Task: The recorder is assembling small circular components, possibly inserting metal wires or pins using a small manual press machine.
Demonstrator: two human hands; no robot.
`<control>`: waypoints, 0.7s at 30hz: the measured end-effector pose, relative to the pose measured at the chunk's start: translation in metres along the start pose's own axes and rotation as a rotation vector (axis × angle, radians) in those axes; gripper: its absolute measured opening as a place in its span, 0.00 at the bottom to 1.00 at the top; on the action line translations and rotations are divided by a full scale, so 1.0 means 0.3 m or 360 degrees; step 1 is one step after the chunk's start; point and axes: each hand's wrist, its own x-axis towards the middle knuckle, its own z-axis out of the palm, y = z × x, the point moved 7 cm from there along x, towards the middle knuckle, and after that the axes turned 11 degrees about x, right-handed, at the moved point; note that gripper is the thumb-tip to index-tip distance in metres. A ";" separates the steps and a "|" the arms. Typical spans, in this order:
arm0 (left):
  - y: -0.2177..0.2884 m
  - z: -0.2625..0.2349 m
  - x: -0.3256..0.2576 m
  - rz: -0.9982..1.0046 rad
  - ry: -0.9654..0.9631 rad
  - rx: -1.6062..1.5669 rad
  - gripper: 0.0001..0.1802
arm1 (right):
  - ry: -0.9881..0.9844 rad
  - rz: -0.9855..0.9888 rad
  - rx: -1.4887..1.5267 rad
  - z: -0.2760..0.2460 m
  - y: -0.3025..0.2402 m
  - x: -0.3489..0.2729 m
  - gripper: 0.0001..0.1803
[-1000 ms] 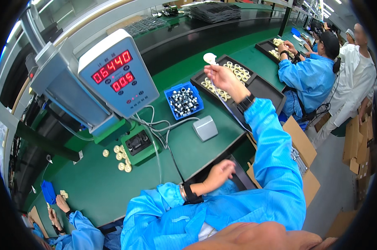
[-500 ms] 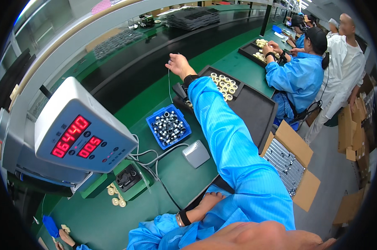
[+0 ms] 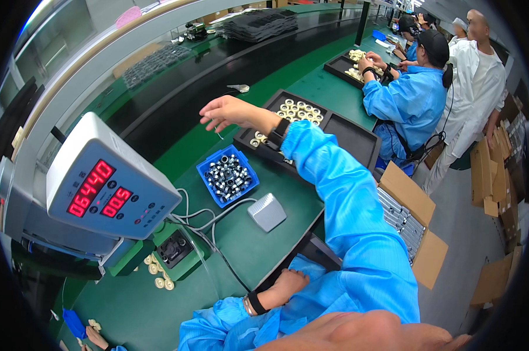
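My right hand (image 3: 232,113) reaches over the dark conveyor belt, palm down, with its fingers spread and nothing in them. Just beyond it, a small pale round part with a grey tail (image 3: 241,88) lies on the belt. Below the hand stands a blue bin (image 3: 202,171) full of small metal rings (image 3: 229,180). Under my right wrist is a black divided tray (image 3: 349,136) holding rows of cream round parts (image 3: 299,110). My left hand (image 3: 288,285) rests low at the table's front edge, fingers curled and partly hidden, against blue cloth.
A white counter box (image 3: 112,181) with red digits stands at the left beside a green fixture (image 3: 179,257). A grey switch pad (image 3: 267,212) and cables lie on the green table (image 3: 229,257). An open carton (image 3: 405,216) is at the right, near a co-worker (image 3: 408,102) in blue.
My right hand has drawn back leftward and nearer from over the belt, its fingers spreading. The pale part now shows on the belt. My left hand has curled slightly; the view has shifted a little.
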 end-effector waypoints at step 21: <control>0.010 -0.415 -0.545 -0.0455 0.1068 -0.0324 0.13 | 0.0690 -0.0277 -0.1059 0.056 0.148 -0.835 0.12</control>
